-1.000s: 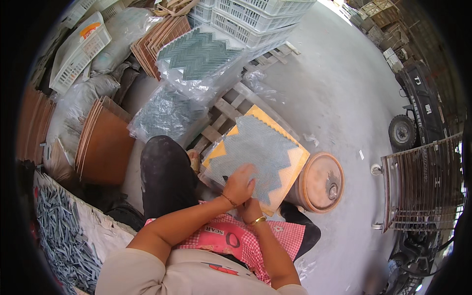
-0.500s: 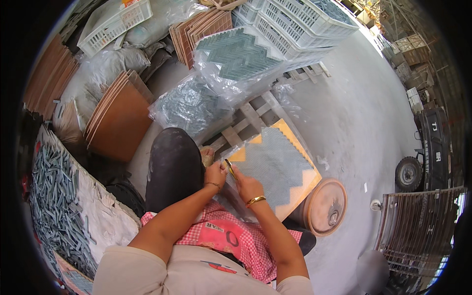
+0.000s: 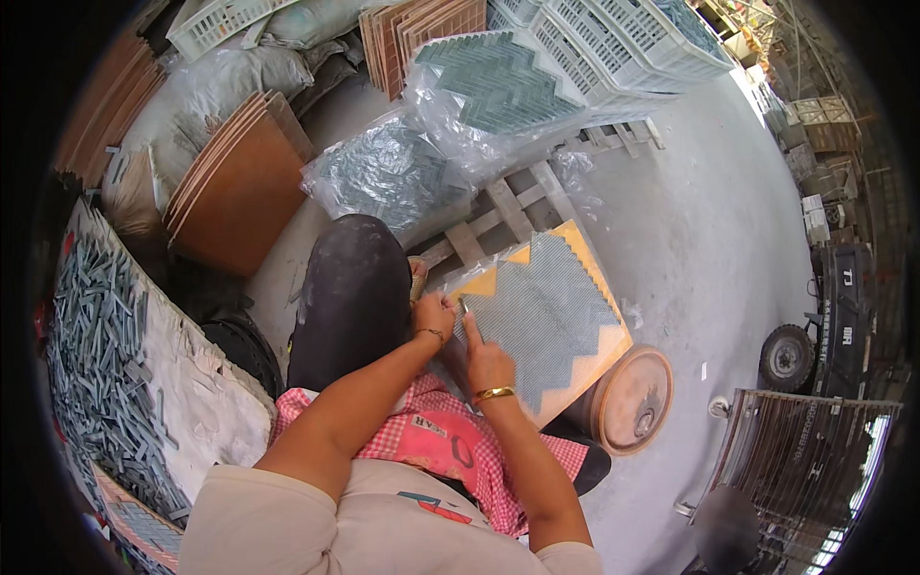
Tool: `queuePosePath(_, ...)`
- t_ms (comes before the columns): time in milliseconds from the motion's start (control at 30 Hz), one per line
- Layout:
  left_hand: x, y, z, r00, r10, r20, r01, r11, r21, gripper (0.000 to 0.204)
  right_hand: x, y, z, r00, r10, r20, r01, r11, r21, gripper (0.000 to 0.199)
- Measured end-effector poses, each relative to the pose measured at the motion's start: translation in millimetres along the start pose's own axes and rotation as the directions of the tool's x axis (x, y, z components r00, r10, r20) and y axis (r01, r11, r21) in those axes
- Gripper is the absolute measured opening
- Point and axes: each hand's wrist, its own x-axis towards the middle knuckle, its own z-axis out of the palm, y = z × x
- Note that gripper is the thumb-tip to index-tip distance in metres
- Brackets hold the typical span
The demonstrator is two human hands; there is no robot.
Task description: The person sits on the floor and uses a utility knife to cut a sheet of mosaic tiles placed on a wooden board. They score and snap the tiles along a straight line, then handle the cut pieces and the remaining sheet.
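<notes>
In right hand [image 3: 491,366], a slim tool [image 3: 464,305], just beside left hand [image 3: 433,315]. Both at left edge of a zigzag-edged grey mesh sheet [image 3: 537,316] on yellow board [image 3: 483,284]. Beside board, round lidded drum [image 3: 637,398]; far left, heaped grey strips [image 3: 96,345]; ahead, plastic-wrapped herringbone tiles [image 3: 498,81].

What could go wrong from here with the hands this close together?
The slim tool in the right hand sits very near the left hand; a slip might nick fingers, though its tip is too small to judge. It could also snag the grey mesh-covered sheet. The round drum stands close beside the yellow board, so a bump might shift it.
</notes>
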Motion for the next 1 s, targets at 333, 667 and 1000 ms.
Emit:
queuePosePath(333, 6, -11, 9, 0.999, -0.029, 0.03, 0.031, 0.997, -0.068, 0.008, -28, 1, 9, 0.999, 0.007, -0.035, -0.007, 1.0, -0.016, 0.054)
queuePosePath(667, 7, -14, 12, 0.999, 0.029, 0.023, -0.027, 0.996, -0.087, 0.008, -45, 7, 12, 0.998, -0.029, -0.053, 0.027, 0.999, -0.025, 0.053)
queuePosePath(1000, 9, -22, 8, 0.994, 0.067, 0.085, -0.058, 0.993, -0.105, 0.007, -41, 7, 1, 0.999, 0.031, 0.036, -0.035, 0.994, 0.103, 0.048)
